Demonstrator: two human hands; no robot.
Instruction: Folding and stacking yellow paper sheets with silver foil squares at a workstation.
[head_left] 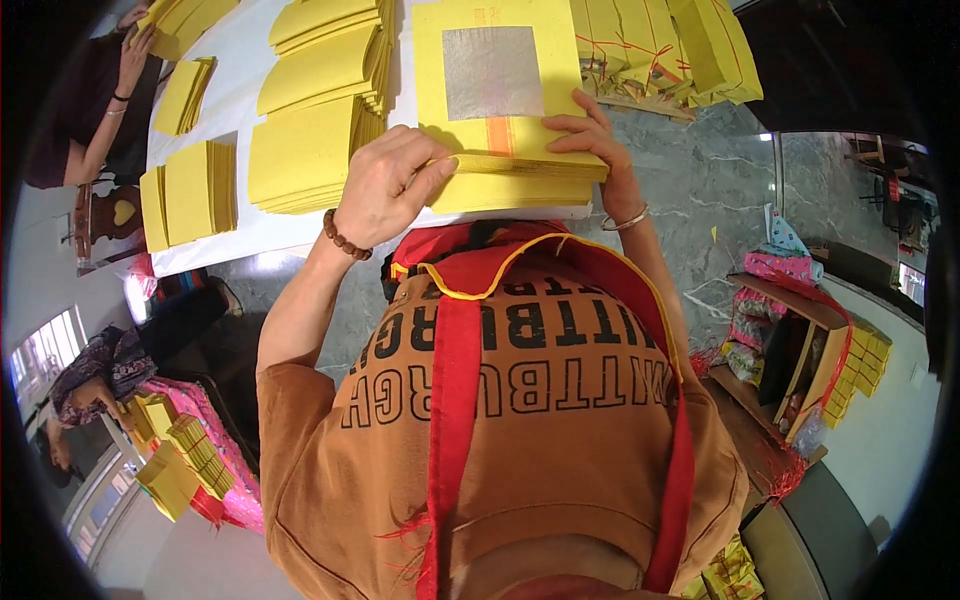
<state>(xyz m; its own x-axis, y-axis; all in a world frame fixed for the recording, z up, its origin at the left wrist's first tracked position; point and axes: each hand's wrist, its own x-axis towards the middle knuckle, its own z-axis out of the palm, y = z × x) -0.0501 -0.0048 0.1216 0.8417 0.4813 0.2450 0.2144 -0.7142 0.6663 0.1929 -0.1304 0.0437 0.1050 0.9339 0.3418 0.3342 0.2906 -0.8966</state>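
Observation:
A thick stack of yellow paper sheets (480, 140) lies at the table's near edge in front of me. A silver-grey square (492, 75) and an orange strip (499, 137) mark its top sheet. At the stack's near left corner, my left hand (393, 183) is closed, thumb and fingers pinching the paper's edge. My right hand (605, 150) rests on the right edge with its fingers spread over the top sheet. Its thumb is hard to make out. More folded yellow paper (515, 195) shows under the near edge.
Left of me, piles of yellow paper (300, 160) stand on the white-covered table (225, 60). Bundles with red string (640, 55) lie at the far right. Another person's hand (135, 60) reaches in at the far left. A wooden shelf (800, 350) stands on the right.

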